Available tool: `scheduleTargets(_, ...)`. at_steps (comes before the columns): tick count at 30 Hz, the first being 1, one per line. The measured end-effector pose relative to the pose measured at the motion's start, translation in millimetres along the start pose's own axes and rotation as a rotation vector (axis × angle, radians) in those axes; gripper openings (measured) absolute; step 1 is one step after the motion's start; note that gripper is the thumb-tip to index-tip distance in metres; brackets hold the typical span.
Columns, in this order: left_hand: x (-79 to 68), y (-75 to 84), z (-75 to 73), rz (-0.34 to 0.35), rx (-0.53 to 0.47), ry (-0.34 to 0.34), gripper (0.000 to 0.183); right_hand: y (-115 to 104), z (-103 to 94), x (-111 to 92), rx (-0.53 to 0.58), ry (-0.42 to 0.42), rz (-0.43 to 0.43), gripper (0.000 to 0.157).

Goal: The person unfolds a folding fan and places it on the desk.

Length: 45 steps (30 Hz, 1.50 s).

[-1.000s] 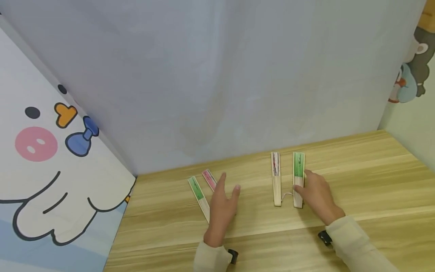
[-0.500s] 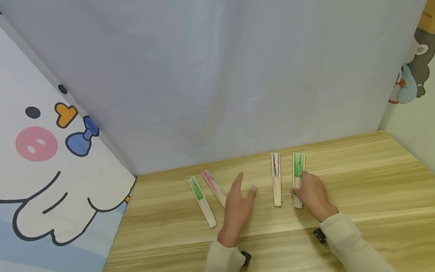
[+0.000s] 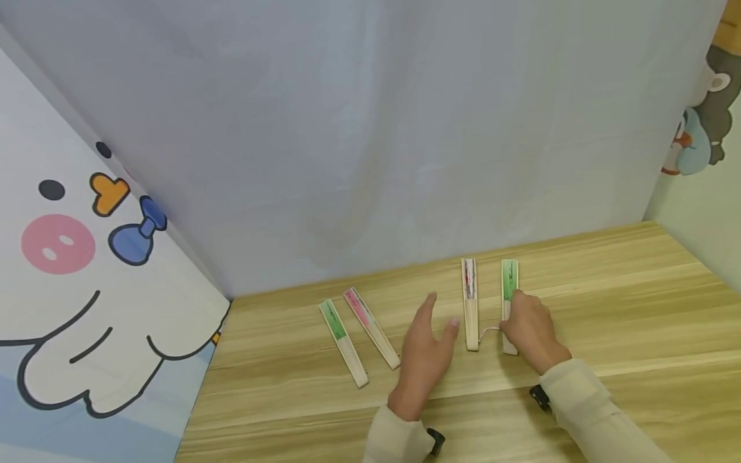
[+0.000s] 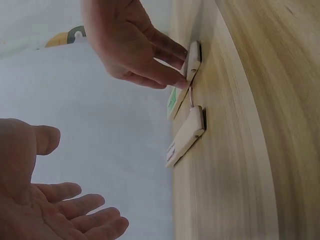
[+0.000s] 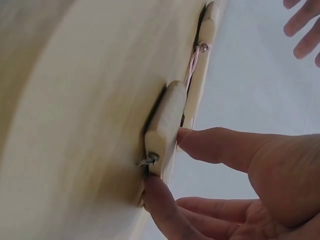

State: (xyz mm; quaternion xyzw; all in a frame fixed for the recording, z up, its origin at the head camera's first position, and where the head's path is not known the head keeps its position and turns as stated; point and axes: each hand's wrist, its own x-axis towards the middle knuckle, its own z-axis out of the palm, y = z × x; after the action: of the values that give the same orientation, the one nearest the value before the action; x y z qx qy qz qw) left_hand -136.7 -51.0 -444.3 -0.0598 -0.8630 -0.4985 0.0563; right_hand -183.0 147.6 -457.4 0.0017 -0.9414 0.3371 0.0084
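Observation:
Four's-worth aside, several folded hand fans lie on the table. At the right, my right hand [image 3: 531,331] pinches a green-topped folding fan [image 3: 510,276] between thumb and fingers; the right wrist view shows the thumb on one side of this fan [image 5: 167,115] and a fingertip on the other. Just left of it lies a folding fan with a white, dark and red top [image 3: 471,308], a thin cord [image 3: 489,329] between the two. My left hand [image 3: 425,357] hovers with fingers spread, holding nothing, between that fan and a pink-topped folding fan [image 3: 370,328].
Another green-topped folding fan [image 3: 343,344] lies slanted at the left, beside the pink one. The wood-grain table [image 3: 266,411] meets a grey-white curtain [image 3: 370,161] at the back. A cartoon-printed panel [image 3: 116,308] stands along the left side.
My left hand has moved right, away from the left pair of fans, uncovering the pink-topped one. My right hand has closed in on the right green-topped fan, which has barely shifted.

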Motion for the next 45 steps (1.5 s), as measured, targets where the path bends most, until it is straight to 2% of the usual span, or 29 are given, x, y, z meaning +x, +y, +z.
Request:
scheduleTargets(9, -1.7, 7.5, 8.8, -0.045, -0.088, -0.073, 0.061, 0, -0.5, 1, -0.042, 0.021, -0.003, 0.036)
scheduleTargets(18, -3.2, 10.4, 16.8, -0.037, -0.092, -0.098, 0.061, 3, -3.4, 1, -0.024, -0.047, 0.060, 0.059)
scheduleTargets(21, -3.9, 11.1, 18.3, -0.038, -0.102, -0.104, 0.061, 5, -4.6, 3, -0.017, -0.084, 0.090, 0.057)
scheduleTargets(26, -4.7, 11.7, 21.1, -0.032, -0.106, -0.107, 0.060, 7, -7.1, 3, 0.015, -0.114, 0.131, 0.042)
scheduleTargets(30, -5.8, 12.3, 23.4, -0.034, -0.101, -0.109, 0.059, 8, -6.5, 1, -0.004, -0.097, 0.119, 0.034)
scheduleTargets(37, -6.9, 15.5, 23.9, -0.032, -0.097, -0.122, 0.058, 5, -5.4, -2, -0.108, -0.077, 0.108, 0.024)
scheduleTargets(41, -6.7, 17.0, 23.4, -0.028, -0.094, -0.125, 0.057, 3, -5.5, -3, -0.098, -0.054, 0.103, 0.019)
scheduleTargets(45, -6.9, 17.7, 23.2, -0.033, -0.093, -0.135, 0.057, 2, -5.3, -4, -0.065, -0.044, 0.106, 0.022)
